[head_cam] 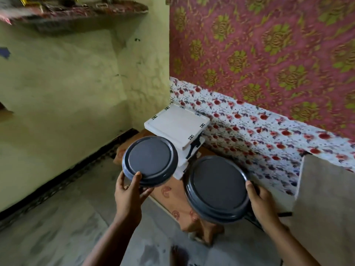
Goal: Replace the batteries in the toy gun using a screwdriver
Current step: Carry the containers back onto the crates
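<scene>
2 dark grey round stools held up off the floor [57,217], seats tilted toward the camera. Left hand [128,196], grip closed on the near rim of the smaller-looking left stool [149,162], thumb over the top edge. Right hand [262,203], grip closed on the right rim of the right stool [218,189]. Behind and between them, a white square stool [177,124] on a patterned mat [169,192], near the corner of the floor by the floral wall covering [259,129]. No toy gun, screwdriver or batteries visible.
</scene>
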